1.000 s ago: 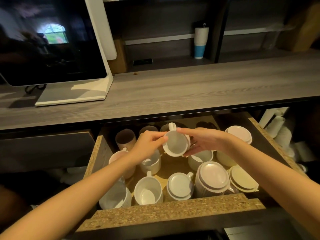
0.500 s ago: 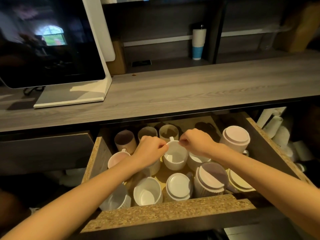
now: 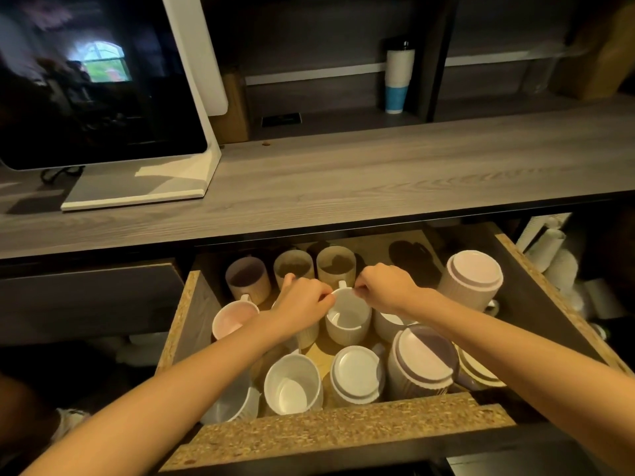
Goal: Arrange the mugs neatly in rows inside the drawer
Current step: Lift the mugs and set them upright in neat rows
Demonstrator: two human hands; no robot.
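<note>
An open chipboard drawer (image 3: 347,431) holds several mugs. A white ribbed mug (image 3: 347,321) stands upright in the middle, mouth up, handle at the back. My left hand (image 3: 304,302) pinches its rim on the left and my right hand (image 3: 386,286) pinches its rim on the right. Behind it stand three beige mugs (image 3: 335,266) in a row, mouths up. A pink mug (image 3: 231,319) sits at the left. In front, a white mug (image 3: 292,384) is upright and another (image 3: 357,374) is upside down. A large purple mug (image 3: 421,369) lies tilted at the right.
A large upside-down mug (image 3: 472,278) stands at the drawer's right rear. The drawer's back right floor (image 3: 385,242) is bare. A grey wood counter (image 3: 378,173) overhangs the drawer, with a monitor (image 3: 103,80) on it. Paper cups (image 3: 549,249) lie right of the drawer.
A second ago both hands held the white mug up and tipped on its side. It has been turned mouth up and lowered to the drawer floor, both hands staying on its rim.
</note>
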